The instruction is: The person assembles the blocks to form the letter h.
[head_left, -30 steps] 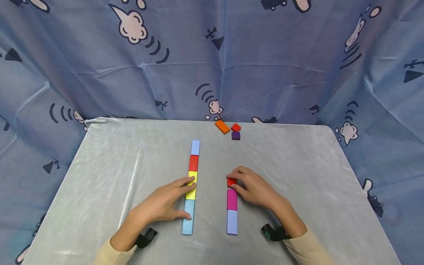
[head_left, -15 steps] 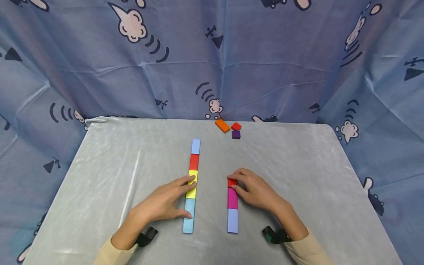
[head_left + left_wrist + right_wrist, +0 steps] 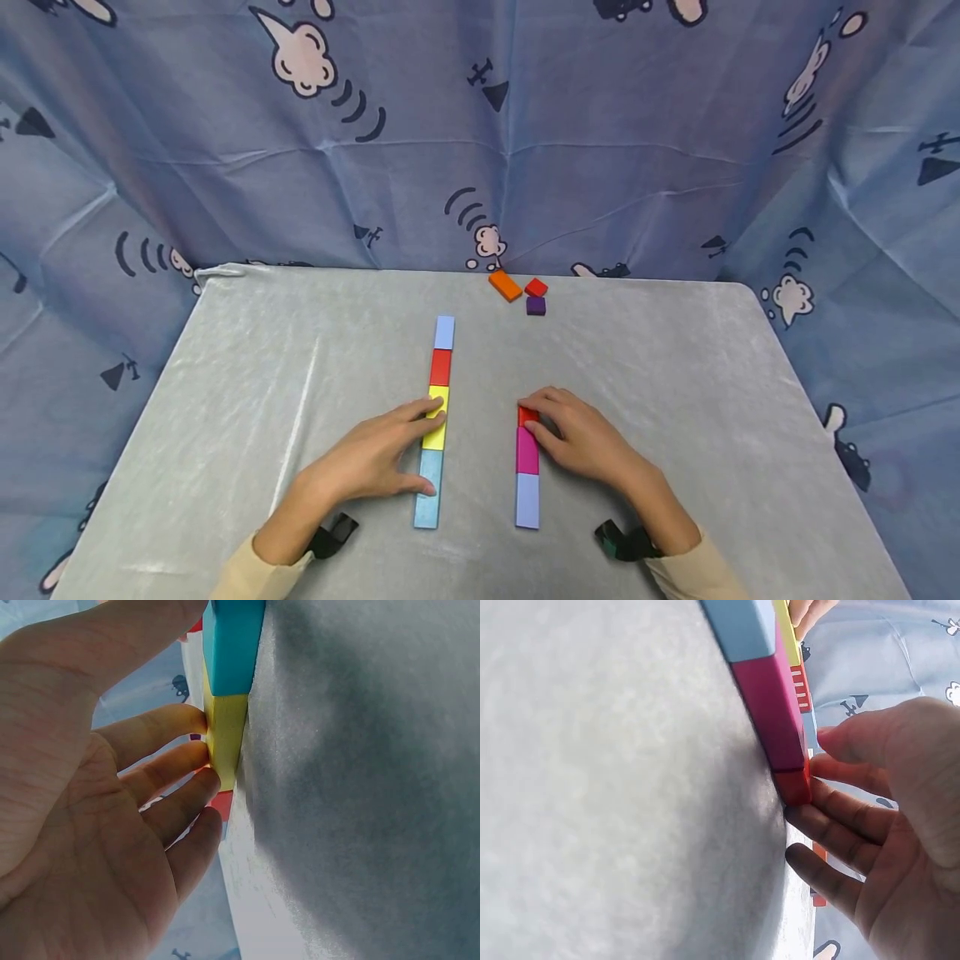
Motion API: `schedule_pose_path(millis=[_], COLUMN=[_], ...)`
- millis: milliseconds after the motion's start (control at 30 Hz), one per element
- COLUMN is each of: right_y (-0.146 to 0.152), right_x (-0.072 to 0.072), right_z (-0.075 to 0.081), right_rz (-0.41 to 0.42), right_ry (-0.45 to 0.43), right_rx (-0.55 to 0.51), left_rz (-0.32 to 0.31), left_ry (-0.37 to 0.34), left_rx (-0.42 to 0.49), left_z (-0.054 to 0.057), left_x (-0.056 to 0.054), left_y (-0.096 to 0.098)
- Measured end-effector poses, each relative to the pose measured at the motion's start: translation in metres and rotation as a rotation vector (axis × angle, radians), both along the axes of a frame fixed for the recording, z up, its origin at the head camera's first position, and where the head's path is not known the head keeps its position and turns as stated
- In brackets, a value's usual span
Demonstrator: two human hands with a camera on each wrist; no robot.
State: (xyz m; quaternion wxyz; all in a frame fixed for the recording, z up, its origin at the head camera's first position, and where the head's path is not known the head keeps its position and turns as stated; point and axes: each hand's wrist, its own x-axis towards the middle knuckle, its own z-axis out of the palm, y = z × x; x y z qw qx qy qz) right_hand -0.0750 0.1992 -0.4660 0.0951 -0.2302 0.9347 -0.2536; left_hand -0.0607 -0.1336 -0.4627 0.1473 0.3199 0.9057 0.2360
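Observation:
Two rows of flat coloured blocks lie on the table in the head view. My left hand (image 3: 367, 458) rests on the left row: fingertips touch the yellow block (image 3: 435, 437) and the thumb touches the light blue block (image 3: 427, 512). Beyond these lie a red block (image 3: 440, 367) and a pale blue block (image 3: 444, 332). At the far end of the right row, my right hand (image 3: 581, 433) holds a small red block (image 3: 528, 416) between thumb and fingers. That block meets the magenta block (image 3: 769, 712), with a periwinkle block (image 3: 527, 502) on the near side.
Near the back edge of the grey cloth-covered table (image 3: 660, 367) lie an orange block (image 3: 506, 287), another small red block (image 3: 536, 287) and a purple block (image 3: 536, 307). A blue patterned curtain (image 3: 600, 200) hangs behind and at both sides.
The small red block in my right hand has come nearer, closing the gap to the magenta block. My left hand has stayed in place on its row.

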Motion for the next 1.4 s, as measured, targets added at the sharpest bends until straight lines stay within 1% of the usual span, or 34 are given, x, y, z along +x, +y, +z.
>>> schedule_pose_path(millis=[200,633,800,967,1067,1167,1267,1400], right_y=[0.001,0.007,0.008,0.011,0.012,0.012,0.013,0.015], right_x=[0.004,0.014,0.018,0.028,0.034,0.04,0.047,0.052], right_z=[-0.002,-0.006,-0.008,-0.009,-0.01,-0.009,-0.008,-0.007], right_rz=[-0.008,-0.014,-0.013,0.017,0.042,0.051,0.044,0.052], right_ry=[-0.014,0.0,0.028,0.107,0.132,0.123,0.1,0.109], right_rx=[-0.014,-0.017,-0.03,-0.024,-0.02,-0.001,0.038,0.081], left_rz=[0.0,-0.005,0.0,0.0,0.005,0.009,0.007,0.002], left_ry=[-0.002,-0.009,-0.013,-0.006,-0.002,0.001,0.001,-0.004], left_rx=[-0.011,-0.011,-0.004,-0.008,-0.013,-0.012,-0.007,-0.01], left_z=[-0.001,0.0,0.0,-0.001,-0.002,-0.002,-0.001,-0.001], left_x=[0.0,0.0,0.0,0.001,0.001,0.001,0.0,-0.001], left_y=[0.001,0.003,0.003,0.003,0.003,0.002,0.003,0.004])
